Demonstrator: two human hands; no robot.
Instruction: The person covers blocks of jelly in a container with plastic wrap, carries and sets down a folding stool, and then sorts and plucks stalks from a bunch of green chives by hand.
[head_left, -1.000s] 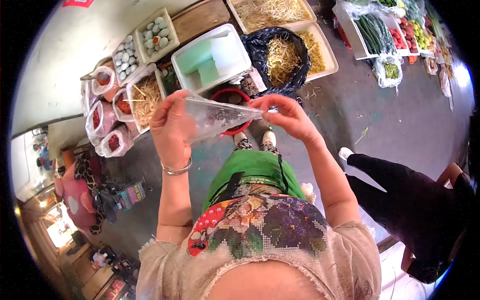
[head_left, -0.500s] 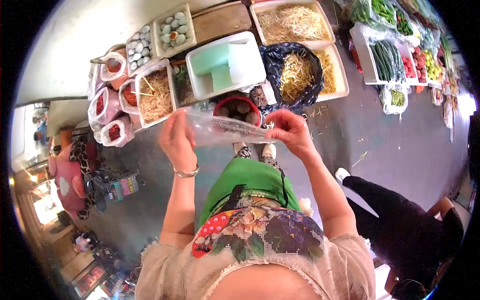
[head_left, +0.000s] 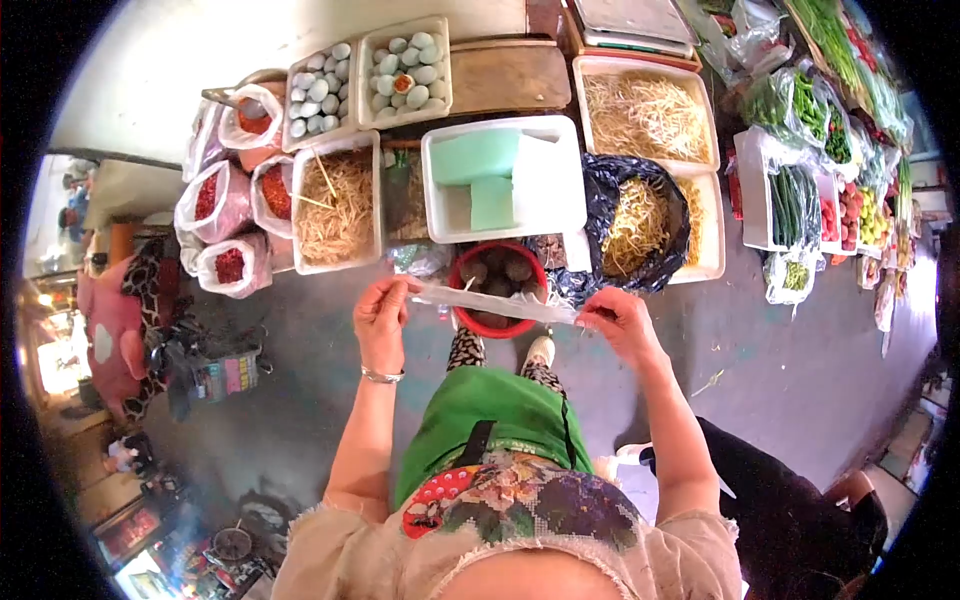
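A clear plastic bag (head_left: pixel 495 304), pulled into a narrow taut strip, stretches between my two hands. My left hand (head_left: pixel 381 322) pinches one end of it, closed, and a bracelet sits on that wrist. At the other end, the fingers of my right hand (head_left: pixel 622 325) are closed on the bag too. Behind the strip stands a red bucket (head_left: pixel 541 272) with dark round things inside, partly covered by the bag. Just past the bucket is a white tub (head_left: pixel 550 190) holding pale green blocks (head_left: pixel 491 203).
Trays of shredded food (head_left: pixel 340 215), bean sprouts (head_left: pixel 645 115) and eggs (head_left: pixel 322 92) line the stall. A black bag (head_left: pixel 678 225) holds yellow sprouts. Bags of red spice (head_left: pixel 228 262) stand left, vegetables (head_left: pixel 795 205) right. A person in dark clothes (head_left: pixel 770 500) is close at my right.
The bag has gone from a wide, loose sheet to a thin, tight strip. My hands have drawn slightly apart and appear lower in view. The camera view has shifted, showing more of the stall.
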